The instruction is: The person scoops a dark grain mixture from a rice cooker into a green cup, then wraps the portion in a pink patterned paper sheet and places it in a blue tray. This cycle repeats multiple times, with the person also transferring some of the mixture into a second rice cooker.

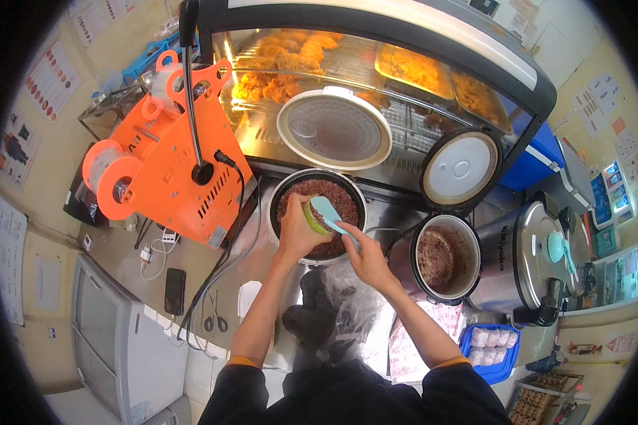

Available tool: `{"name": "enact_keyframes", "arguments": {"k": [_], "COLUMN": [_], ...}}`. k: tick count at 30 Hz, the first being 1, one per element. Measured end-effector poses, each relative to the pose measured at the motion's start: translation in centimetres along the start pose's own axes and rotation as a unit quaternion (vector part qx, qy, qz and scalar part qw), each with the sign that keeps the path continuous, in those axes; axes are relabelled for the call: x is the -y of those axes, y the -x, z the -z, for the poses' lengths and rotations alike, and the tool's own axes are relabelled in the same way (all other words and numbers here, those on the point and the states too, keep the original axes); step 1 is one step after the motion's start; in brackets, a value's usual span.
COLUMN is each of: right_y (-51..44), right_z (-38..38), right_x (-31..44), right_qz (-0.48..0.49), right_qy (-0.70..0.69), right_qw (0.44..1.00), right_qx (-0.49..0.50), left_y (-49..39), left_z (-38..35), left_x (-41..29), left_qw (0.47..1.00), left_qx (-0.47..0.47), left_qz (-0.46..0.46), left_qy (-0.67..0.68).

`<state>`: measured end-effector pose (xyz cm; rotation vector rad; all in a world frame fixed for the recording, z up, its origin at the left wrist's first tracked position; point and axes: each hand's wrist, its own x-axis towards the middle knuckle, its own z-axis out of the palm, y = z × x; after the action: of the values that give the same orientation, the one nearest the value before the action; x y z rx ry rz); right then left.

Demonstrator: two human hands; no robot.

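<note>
My left hand (297, 231) grips a small green cup (315, 217) above an open rice cooker (270, 212) of reddish-brown rice (327, 192). In my right hand (369, 260) is a light-blue rice paddle (327, 211), its blade at the cup's mouth. The cooker's round lid (334, 130) stands raised behind it. To the right, a second open cooker (449, 257) holds some similar rice, its lid (461, 167) also up. Wrapped portions (492, 340) lie in a blue tray (497, 376) at the lower right, beside printed wrapping paper (404, 345). Clear plastic (351, 297) lies before me.
An orange sealing machine (191, 175) with a long lever stands at left, its cables trailing over the counter. Nearby are a phone (175, 291) and scissors (215, 319). Behind is a glass display warmer (319, 69) with fried food. A large closed metal cooker (510, 260) stands at right.
</note>
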<state>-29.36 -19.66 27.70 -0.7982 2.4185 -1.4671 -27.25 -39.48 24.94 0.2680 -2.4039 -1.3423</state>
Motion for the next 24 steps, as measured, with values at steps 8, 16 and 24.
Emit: {"name": "enact_keyframes", "arguments": {"k": [8,16,24], "right_y": [-0.7,-0.3,0.5], "right_z": [0.6,0.9,-0.2], "right_x": [0.8,0.7,0.8], "right_qz": [0.045,0.064,0.005], "right_qy": [-0.005,0.037,-0.020], "right_qw": [0.998,0.997,1.000], "right_qx": [0.043,-0.037,0.007], "left_y": [-0.7,-0.6,0.1], "left_z": [0.9,2.2,0.9], "left_x": [-0.5,-1.5,-1.5], "left_qw": [0.998,0.999,0.998], "left_qx": [0.001,-0.021,-0.051], "left_qz": [0.038,0.015,-0.011], "left_qy": [-0.042,0.032,0.036]}}
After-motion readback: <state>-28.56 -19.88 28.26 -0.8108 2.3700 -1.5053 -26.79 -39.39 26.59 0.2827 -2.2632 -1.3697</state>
